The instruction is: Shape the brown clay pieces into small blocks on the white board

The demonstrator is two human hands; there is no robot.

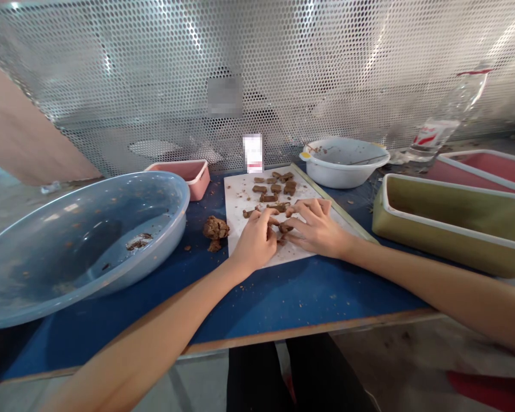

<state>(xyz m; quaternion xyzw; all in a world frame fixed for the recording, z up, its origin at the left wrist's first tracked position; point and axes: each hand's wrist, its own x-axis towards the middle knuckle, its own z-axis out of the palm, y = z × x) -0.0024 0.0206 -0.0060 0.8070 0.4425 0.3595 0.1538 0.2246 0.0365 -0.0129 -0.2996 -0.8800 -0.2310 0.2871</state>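
Both my hands rest on a white board [244,197] lying on the blue table [283,297]. My left hand [255,240] has its fingers curled and pinches a small brown clay piece [283,227]. Right beside it, my right hand [320,229] has bent fingers pressed on the same brown piece. Several shaped brown clay pieces [274,189] lie in rows on the far half of the board. A lump of brown clay [216,228] sits on the table just left of the board.
A large blue basin [68,240] stands at the left, a small pink tray [189,171] behind it. A white bowl [343,160] is at the back, an olive tray [450,223] and a red tray [489,169] at the right, with a plastic bottle [446,123]. A perforated metal screen [257,68] closes the back.
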